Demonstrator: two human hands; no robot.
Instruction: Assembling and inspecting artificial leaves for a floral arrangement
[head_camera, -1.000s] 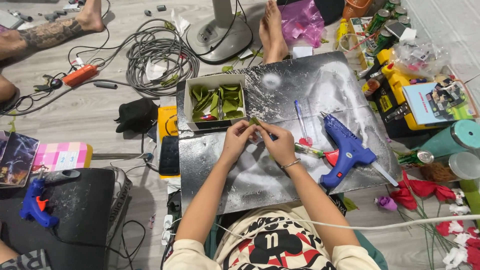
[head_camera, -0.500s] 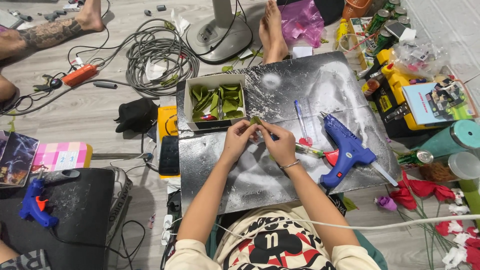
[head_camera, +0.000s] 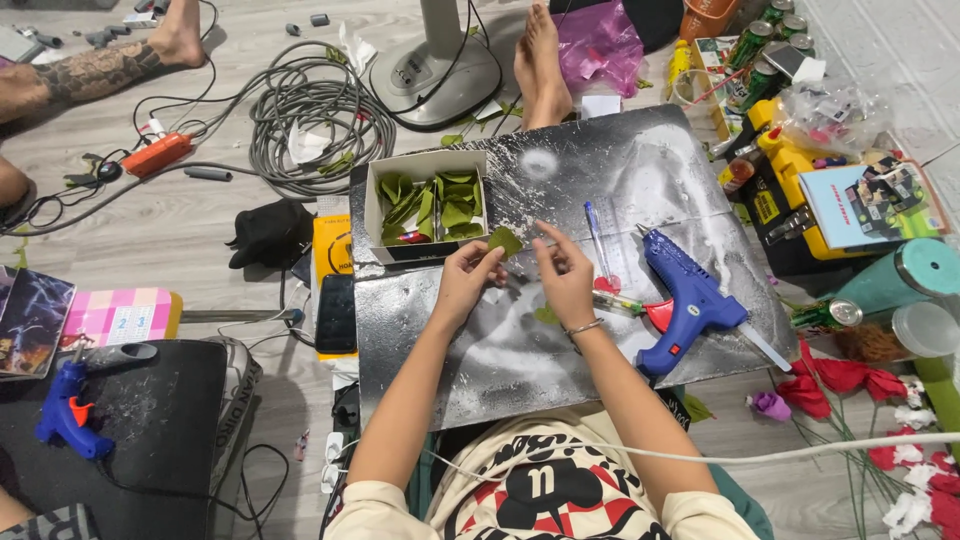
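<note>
Leaf (head_camera: 505, 241) pinched above scuffed metal sheet (head_camera: 600, 180), seemingly floor-laid.

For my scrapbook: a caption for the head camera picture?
Both hands, left hand and right hand, hold a green leaf above a dark board.

Green leaf (head_camera: 505, 241); white cardboard box (head_camera: 428, 206) holds more green leaves. Blue glue gun (head_camera: 690, 300), red trigger, on a black board (head_camera: 560, 260) streaked with silver-white. Second blue glue gun (head_camera: 65, 412), orange trigger; pink-and-white chequered box (head_camera: 122, 315); red fabric flowers (head_camera: 845, 378); grey coiled cable (head_camera: 300, 115); orange power strip (head_camera: 158, 154).
</note>
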